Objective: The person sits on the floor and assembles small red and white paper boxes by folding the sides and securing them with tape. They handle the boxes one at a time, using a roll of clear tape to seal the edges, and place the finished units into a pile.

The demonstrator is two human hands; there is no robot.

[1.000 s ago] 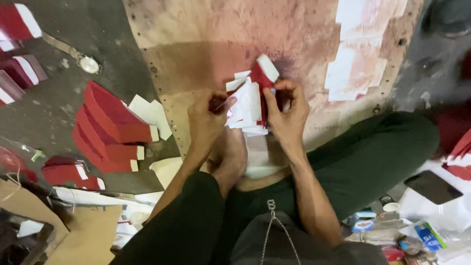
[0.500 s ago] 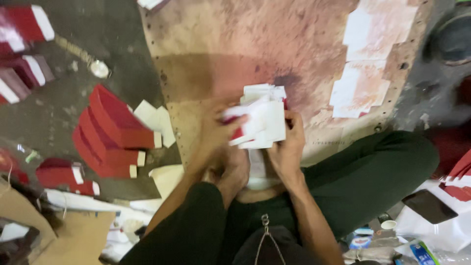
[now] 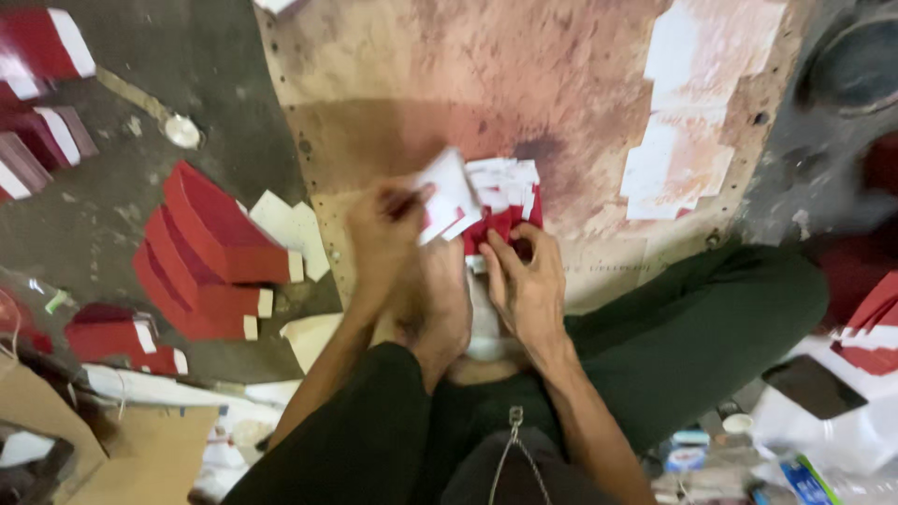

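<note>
While the left hand pinches a white folded card flap, the right hand curls its fingers on the red-and-white cardboard piece, near the stained wooden board's lower edge. Stacked red cardboard boxes sit off its left edge.

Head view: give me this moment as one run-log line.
left hand: lifting white flap of red-and-white card piece | right hand: pressing same piece on stained board | folded red stack: beside board, untouched
</note>
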